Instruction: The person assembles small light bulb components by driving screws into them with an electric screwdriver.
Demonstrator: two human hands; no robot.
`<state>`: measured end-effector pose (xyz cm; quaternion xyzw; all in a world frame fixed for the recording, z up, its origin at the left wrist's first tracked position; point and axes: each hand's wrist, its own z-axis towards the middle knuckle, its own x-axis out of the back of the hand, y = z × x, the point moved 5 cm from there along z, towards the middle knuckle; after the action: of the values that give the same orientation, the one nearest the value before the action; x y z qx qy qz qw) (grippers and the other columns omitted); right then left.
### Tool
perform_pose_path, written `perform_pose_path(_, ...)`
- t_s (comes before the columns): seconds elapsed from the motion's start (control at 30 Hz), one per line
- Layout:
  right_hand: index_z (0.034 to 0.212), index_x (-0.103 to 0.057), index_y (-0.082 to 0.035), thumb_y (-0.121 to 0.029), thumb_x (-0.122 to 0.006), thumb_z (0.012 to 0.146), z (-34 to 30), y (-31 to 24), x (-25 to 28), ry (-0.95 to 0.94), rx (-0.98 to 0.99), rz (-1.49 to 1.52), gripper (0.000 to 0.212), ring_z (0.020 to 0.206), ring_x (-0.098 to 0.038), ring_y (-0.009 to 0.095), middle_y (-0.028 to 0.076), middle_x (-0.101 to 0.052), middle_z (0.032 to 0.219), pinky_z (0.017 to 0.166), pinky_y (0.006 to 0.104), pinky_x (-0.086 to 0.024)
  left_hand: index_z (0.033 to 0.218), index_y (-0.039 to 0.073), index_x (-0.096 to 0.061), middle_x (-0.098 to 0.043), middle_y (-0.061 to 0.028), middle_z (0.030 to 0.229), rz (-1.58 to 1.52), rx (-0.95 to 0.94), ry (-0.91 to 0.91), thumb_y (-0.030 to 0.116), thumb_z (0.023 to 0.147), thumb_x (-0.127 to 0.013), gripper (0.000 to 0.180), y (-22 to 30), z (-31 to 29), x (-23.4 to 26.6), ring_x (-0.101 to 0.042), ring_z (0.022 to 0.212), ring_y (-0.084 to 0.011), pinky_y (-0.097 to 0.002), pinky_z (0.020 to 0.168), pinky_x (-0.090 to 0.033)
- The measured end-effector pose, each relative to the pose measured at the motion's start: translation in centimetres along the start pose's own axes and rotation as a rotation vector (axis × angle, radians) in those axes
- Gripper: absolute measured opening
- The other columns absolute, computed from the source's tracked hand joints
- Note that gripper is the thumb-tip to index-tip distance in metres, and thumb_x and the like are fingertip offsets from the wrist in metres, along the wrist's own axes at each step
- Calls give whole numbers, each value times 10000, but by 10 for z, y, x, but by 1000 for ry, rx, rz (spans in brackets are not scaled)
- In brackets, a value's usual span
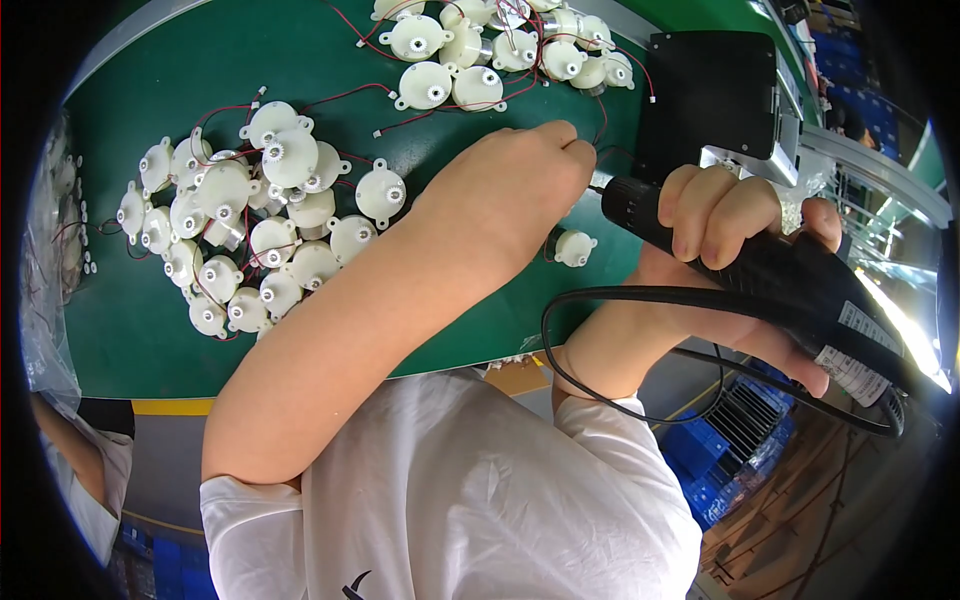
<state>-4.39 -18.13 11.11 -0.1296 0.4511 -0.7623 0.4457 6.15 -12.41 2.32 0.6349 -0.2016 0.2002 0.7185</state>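
My right hand (725, 225) is wrapped round a black corded electric screwdriver (790, 285), its nose pointing left. The thin bit ends beside the fingers of my left hand (540, 170), which is closed with its back to the view. Whatever those fingers hold is hidden; a red wire (603, 120) runs up from near them. One small white gear motor (573, 248) lies below my left hand on the green mat (460, 320). A heap of similar gear motors (290, 158), with red and black wires, spreads to the left of my forearm.
More gear motors (425, 85) lie at the far edge. A black box-shaped device (710, 90) with a metal front stands at the far right. The screwdriver's cable (640, 292) loops over my right forearm. At the left are a clear plastic bag (50, 330) and another person's arm (70, 445).
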Motion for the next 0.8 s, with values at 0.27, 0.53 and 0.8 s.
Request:
perform_pose_path(0.27, 1356, -476, -105, -866, -569, 705, 1, -2, 1, -10, -2, 12, 1006, 556, -429, 185, 40, -457, 680, 547, 342, -301, 957, -23, -581, -585, -157, 957, -43, -6, 17, 29, 766, -734, 250, 1, 0, 2, -629, 886, -376, -447, 736, -524)
perform_pose_path(0.53, 1366, -467, -96, -870, -543, 722, 0, -2, -2, -69, 8, -5, 1009, 574, -437, 187, 43, -470, 712, 554, 340, -292, 941, -22, -582, -586, -162, 943, -38, -14, 39, 35, 767, -734, 238, -1, -2, 2, -630, 865, -381, -446, 734, -525)
perform_pose_path(0.8, 1385, -457, -54, -704, -560, 846, -6, -4, -3, 24, 42, -18, 851, 579, -433, 201, 68, -469, 718, 567, 363, -309, 946, -27, -620, -632, -151, 958, 32, -27, 14, -38, 676, -728, 291, 2, 0, 2, -680, 885, -316, -371, 742, -574)
